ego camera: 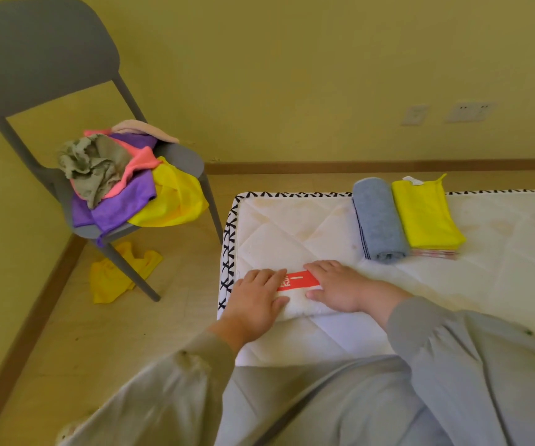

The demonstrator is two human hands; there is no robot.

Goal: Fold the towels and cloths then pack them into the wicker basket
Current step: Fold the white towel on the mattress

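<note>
A white towel (301, 305) with a red label strip (298, 281) lies folded near the mattress's front left corner. My left hand (254, 300) presses flat on its left part, and my right hand (340, 289) presses flat on its right part, fingers straight. A rolled grey towel (377, 218) and a folded yellow cloth (425, 214) on a striped cloth lie farther back on the mattress. A heap of unfolded cloths (124, 185) in purple, pink, yellow and olive sits on the grey chair. No wicker basket is in view.
The white quilted mattress (501, 259) lies on the wooden floor by the yellow wall. A grey chair (34, 56) stands to the left, with one yellow cloth (114, 278) crumpled on the floor under it.
</note>
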